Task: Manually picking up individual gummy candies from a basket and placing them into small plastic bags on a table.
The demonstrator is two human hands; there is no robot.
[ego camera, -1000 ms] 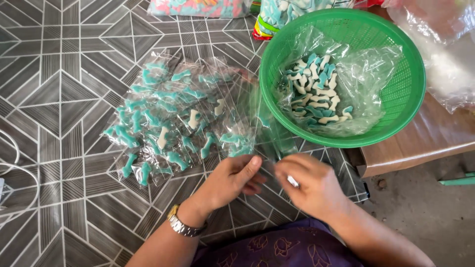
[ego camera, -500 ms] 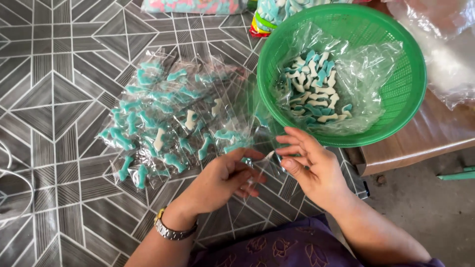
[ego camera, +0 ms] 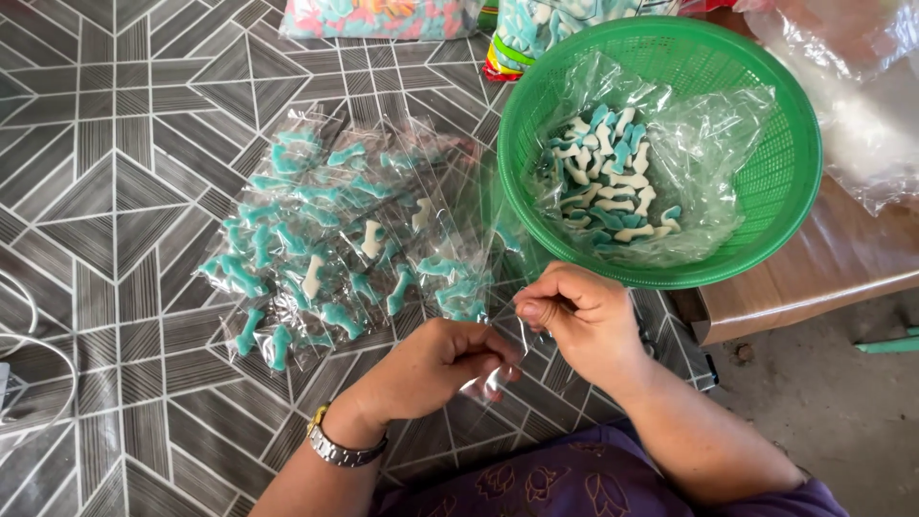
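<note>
My left hand (ego camera: 442, 362) and my right hand (ego camera: 574, 316) both pinch a small clear plastic bag (ego camera: 507, 354) just above the patterned floor, near my lap. A watch is on my left wrist. Beside my left hand lies a pile of small clear packets of teal and white gummy candies (ego camera: 335, 239). Beyond my right hand sits a green plastic basket (ego camera: 785, 182) lined with a clear bag that holds loose teal and white gummies (ego camera: 608, 177).
The basket rests partly on a low wooden board (ego camera: 814, 268) at the right. More bagged candies (ego camera: 383, 14) lie at the top edge, and crumpled clear plastic (ego camera: 871, 105) at the top right. A white cable (ego camera: 29, 354) runs along the left edge.
My right hand, open half a second ago, has closed on the clear bag. My left hand has shifted slightly down and toward me with the bag.
</note>
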